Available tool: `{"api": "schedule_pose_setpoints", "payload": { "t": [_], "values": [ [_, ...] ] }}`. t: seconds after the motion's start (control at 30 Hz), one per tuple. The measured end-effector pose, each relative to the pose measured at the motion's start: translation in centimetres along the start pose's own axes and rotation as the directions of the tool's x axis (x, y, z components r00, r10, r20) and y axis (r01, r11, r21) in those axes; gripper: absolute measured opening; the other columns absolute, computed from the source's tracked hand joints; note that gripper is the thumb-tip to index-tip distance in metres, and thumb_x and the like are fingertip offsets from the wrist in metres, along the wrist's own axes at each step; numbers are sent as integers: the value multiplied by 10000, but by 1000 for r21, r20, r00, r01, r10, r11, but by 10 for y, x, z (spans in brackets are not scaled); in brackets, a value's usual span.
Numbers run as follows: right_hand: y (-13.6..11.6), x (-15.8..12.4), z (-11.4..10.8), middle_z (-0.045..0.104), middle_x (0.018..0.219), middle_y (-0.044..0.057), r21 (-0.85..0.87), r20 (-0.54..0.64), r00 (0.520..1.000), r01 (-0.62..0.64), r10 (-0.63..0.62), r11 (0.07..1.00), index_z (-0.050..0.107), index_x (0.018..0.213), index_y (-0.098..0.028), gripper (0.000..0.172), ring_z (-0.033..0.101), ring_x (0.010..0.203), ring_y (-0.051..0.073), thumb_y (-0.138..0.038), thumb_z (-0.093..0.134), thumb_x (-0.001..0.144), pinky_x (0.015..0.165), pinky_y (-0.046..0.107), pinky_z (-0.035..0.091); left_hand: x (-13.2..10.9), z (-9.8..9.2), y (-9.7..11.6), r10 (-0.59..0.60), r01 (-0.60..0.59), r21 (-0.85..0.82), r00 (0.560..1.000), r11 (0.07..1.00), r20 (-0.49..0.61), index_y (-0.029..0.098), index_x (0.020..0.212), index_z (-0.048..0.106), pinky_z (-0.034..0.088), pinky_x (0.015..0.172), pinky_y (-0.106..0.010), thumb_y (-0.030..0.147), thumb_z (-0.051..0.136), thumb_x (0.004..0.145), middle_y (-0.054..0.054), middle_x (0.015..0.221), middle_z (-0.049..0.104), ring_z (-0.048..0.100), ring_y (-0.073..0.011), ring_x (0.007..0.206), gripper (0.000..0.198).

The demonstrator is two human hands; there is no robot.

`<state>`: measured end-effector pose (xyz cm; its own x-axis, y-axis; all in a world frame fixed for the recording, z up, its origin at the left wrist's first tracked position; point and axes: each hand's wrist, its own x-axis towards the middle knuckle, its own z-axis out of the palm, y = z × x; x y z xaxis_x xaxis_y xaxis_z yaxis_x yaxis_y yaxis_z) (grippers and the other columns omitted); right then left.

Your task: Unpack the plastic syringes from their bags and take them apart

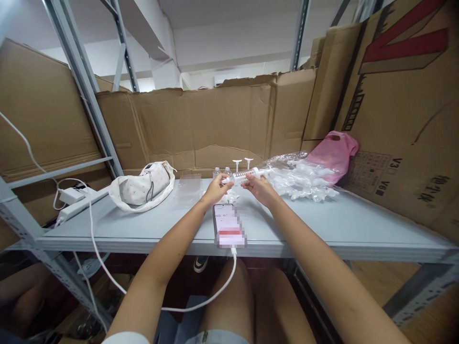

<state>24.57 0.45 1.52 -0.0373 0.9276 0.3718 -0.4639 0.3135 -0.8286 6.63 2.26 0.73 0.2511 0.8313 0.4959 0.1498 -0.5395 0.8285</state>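
Note:
Above the far side of the phone, both hands hold a slim clear plastic tube with dark ring-like marks, which looks like a syringe. My left hand pinches its left end, fingers closed. Closed around the right end is my right hand. The tube lies nearly level, its right end slightly higher. Behind it stand two white T-shaped pieces and two small clear bottles. Small white parts lie under the hands, partly hidden.
A clear bag of white plastic parts lies to the right, against a pink bag. Leftward are clear flat sheets, a white cloth pouch and a power strip. A cabled phone rests at the front edge; cardboard walls the back.

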Motion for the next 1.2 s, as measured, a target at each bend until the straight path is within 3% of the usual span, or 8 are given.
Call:
{"api": "schedule_pose_setpoints", "payload": {
  "t": [0.1, 0.27, 0.37, 0.5, 0.6, 0.77, 1.03, 1.2],
  "values": [
    [-1, -1, 0, 604, 629, -38, -2, 12, 1000, -13, 13, 1000, 549, 719, -212, 432, 610, 583, 125, -405, 874, 510, 586, 270, 493, -1, -1, 0, 46, -45, 48, 999, 998, -21, 185, 890, 532, 381, 555, -200, 425, 688, 725, 26, 741, 584, 500, -74, 586, 331],
    [-2, -2, 1, 605, 655, -46, -8, 31, 999, -9, 9, 1000, 556, 726, -213, 415, 613, 598, 119, -397, 867, 521, 607, 271, 492, -1, -3, 2, -44, 43, 56, 999, 998, 16, 153, 670, 549, 374, 542, -232, 589, 442, 852, -1, 579, 530, 456, -85, 516, 485],
    [-2, -3, 2, 599, 639, -47, -18, 29, 1000, -4, 5, 1000, 555, 726, -215, 427, 613, 600, 123, -403, 870, 508, 605, 273, 488, 0, -2, 0, -43, 44, 48, 999, 998, -4, 156, 774, 575, 373, 536, -226, 588, 456, 847, 3, 618, 553, 467, -85, 515, 454],
    [-1, -1, 0, 611, 653, -39, -23, 26, 1000, 0, 0, 1000, 570, 749, -212, 419, 610, 604, 122, -420, 858, 526, 616, 273, 487, 1, -2, -3, 47, -44, 43, 995, 998, -83, 195, 1002, 559, 365, 526, -194, 424, 673, 738, 28, 751, 579, 461, -61, 533, 368],
    [-1, -1, -1, 614, 653, -40, -14, 24, 1000, 1, -1, 1000, 569, 748, -211, 411, 608, 600, 117, -415, 856, 535, 617, 267, 484, 1, -4, -2, 46, -42, 58, 996, 997, -71, 176, 937, 574, 359, 531, -195, 379, 697, 717, 27, 714, 578, 457, -63, 537, 325],
    [-1, -2, -1, 614, 656, -45, -19, 46, 999, 5, -4, 1000, 571, 749, -212, 407, 611, 601, 114, -408, 858, 537, 618, 264, 485, 0, -4, 3, -61, 61, 117, 998, 991, -6, 151, 698, 550, 369, 547, -228, 483, 453, 881, -1, 576, 568, 467, -86, 506, 391],
    [-1, -1, 0, 624, 654, -50, 22, 23, 1000, -10, 9, 1000, 552, 749, -212, 438, 623, 601, 115, -402, 871, 517, 630, 259, 485, -2, -1, 4, 32, -32, 11, 998, 999, -51, 183, 944, 540, 397, 564, -204, 344, 704, 714, 22, 746, 604, 519, -77, 587, 325],
    [-2, -2, 0, 624, 659, -43, 19, 48, 999, -17, 16, 1000, 574, 759, -208, 405, 620, 608, 117, -386, 862, 537, 646, 268, 489, -2, -3, 8, -64, 64, 31, 998, 997, -12, 149, 711, 557, 379, 570, -232, 550, 522, 820, -5, 566, 578, 488, -91, 527, 417]
  ]
}}
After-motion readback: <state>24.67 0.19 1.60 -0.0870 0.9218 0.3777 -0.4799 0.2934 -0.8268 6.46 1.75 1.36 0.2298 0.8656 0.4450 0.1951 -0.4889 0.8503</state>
